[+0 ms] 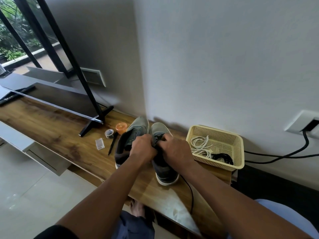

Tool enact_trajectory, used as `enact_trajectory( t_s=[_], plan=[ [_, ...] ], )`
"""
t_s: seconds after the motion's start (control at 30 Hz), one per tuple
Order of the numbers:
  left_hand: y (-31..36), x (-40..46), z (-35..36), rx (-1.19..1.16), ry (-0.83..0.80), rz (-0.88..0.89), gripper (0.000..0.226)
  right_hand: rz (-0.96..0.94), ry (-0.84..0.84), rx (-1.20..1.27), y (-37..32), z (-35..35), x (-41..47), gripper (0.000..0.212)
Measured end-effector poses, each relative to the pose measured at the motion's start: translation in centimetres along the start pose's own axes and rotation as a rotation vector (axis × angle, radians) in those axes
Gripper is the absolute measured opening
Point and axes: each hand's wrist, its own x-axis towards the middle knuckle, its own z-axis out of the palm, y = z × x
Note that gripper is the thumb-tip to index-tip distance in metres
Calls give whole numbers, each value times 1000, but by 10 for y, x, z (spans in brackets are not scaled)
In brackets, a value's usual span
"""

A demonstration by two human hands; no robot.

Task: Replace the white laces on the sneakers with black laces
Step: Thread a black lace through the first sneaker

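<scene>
Wood makes up the long table [57, 128] by the gray wall, with a TV stand, a tape roll [109, 133] and a yellow basket [239, 144] holding white laces [200, 144] and a black lace [223, 157]. Both arms reach out over two gray sneakers [138, 128] side by side. The left hand [142, 149] and right hand [176, 150] curl and pinch the black lace on the right shoe [165, 171]; no writing can be read.

Your bare desk [51, 121] lies left of the sneakers [138, 135], up to the TV stand [96, 121]. Just left of the shoes a pen [112, 145], clear box [99, 144], tape [109, 133] and orange jar [121, 128] crowd the way. Right, the basket [224, 163] sits near; the wall [224, 66] blocks the far side.
</scene>
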Motion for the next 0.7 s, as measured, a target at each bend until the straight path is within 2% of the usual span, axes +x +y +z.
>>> enact_trajectory(
  t_s=[0.17,0.3,0.43,0.6,0.7],
  plan=[
    [1,1,-4,-13,-48,-6,12,16,23,-15,-2,1,1,5],
    [0,2,-10,-21,-139,-12,22,8,18,-26,-3,2,0,11],
    [1,0,-9,-22,-130,-3,25,34,19,15,-6,-1,-1,10],
    [1,-1,-2,-27,-101,-41,7,78,-35,45,-10,3,1,12],
    [2,-1,-1,-32,-132,-99,6,112,-42,68,-10,3,1,6]
  ],
)
